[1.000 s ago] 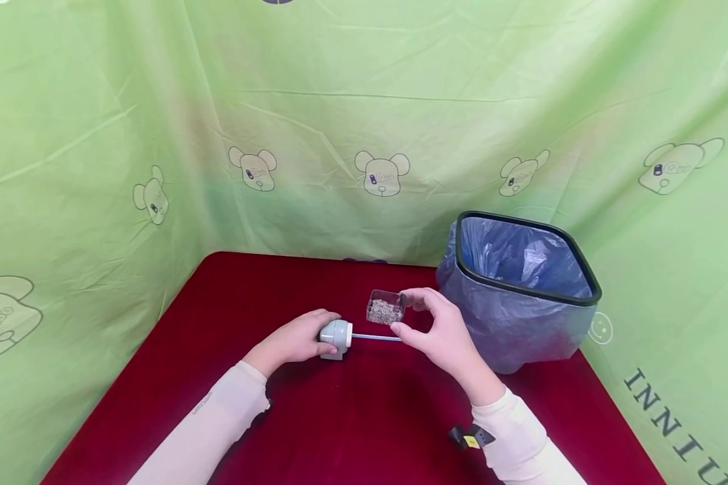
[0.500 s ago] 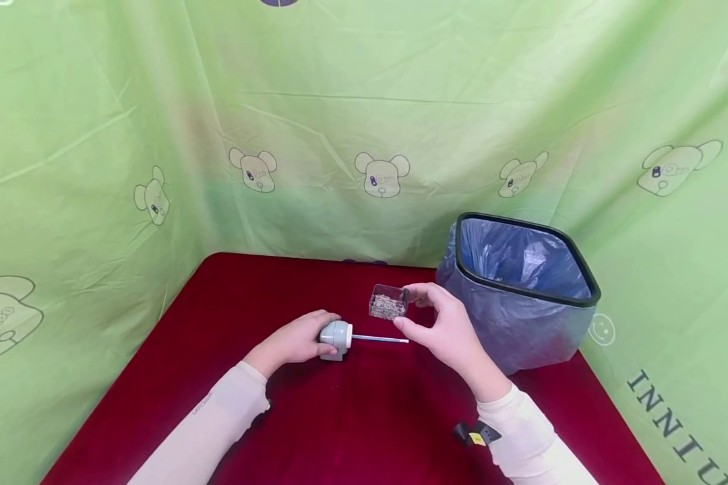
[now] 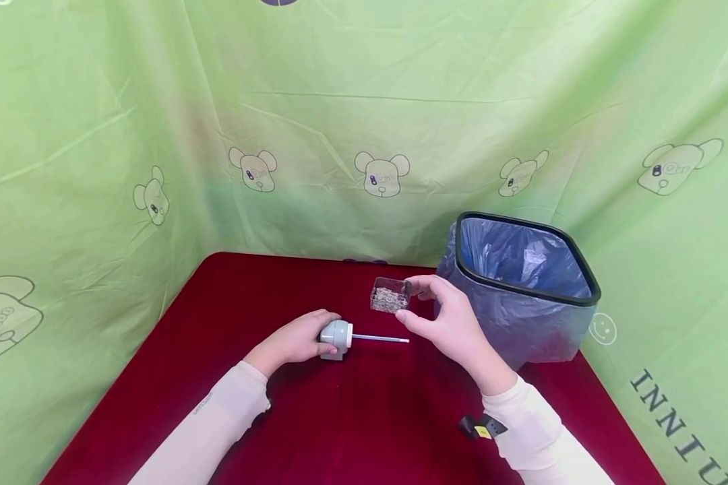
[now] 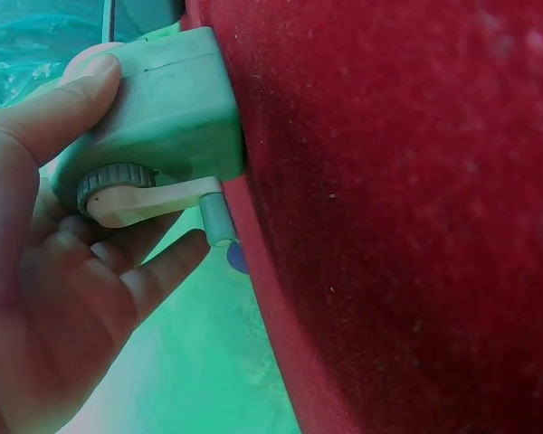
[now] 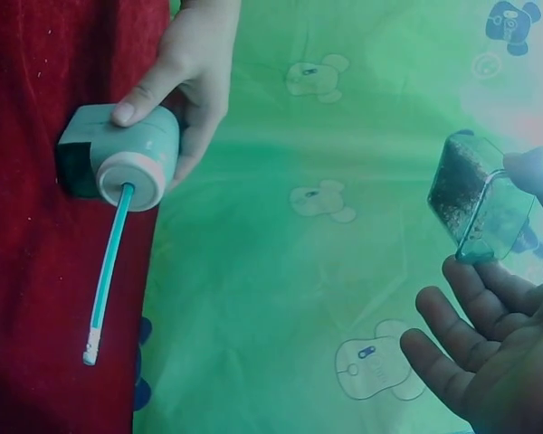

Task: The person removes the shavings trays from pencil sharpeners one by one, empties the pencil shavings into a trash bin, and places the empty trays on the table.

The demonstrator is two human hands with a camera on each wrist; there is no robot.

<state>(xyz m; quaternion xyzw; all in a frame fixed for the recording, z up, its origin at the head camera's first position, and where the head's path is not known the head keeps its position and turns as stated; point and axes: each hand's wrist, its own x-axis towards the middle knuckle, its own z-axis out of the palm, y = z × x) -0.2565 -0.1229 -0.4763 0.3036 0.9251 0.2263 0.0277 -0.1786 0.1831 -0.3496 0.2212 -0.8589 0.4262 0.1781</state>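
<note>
My left hand (image 3: pixel 296 338) grips a grey-green crank pencil sharpener (image 3: pixel 336 335) standing on the red cloth. A thin blue pencil (image 3: pixel 379 338) sticks out of its white front collar, eraser end outward. In the left wrist view the crank handle (image 4: pixel 163 201) shows at the sharpener's back, with the thumb on the body. My right hand (image 3: pixel 449 320) pinches a small clear shavings drawer (image 3: pixel 390 296) between thumb and fingers, above the pencil and apart from it. Grey-brown shavings lie in the drawer. A dark opening (image 5: pixel 77 169) shows in the sharpener's lower part in the right wrist view.
At the back right stands a bin with a black rim (image 3: pixel 524 293) and a translucent blue liner (image 3: pixel 509 337), close to my right hand. Green printed cloth (image 3: pixel 315 222) hangs around the table with the red cover (image 3: pixel 267 289).
My right hand has risen slightly and shifted a little to the right with the shavings drawer, exposing the pencil's eraser end. The left hand and sharpener have stayed put.
</note>
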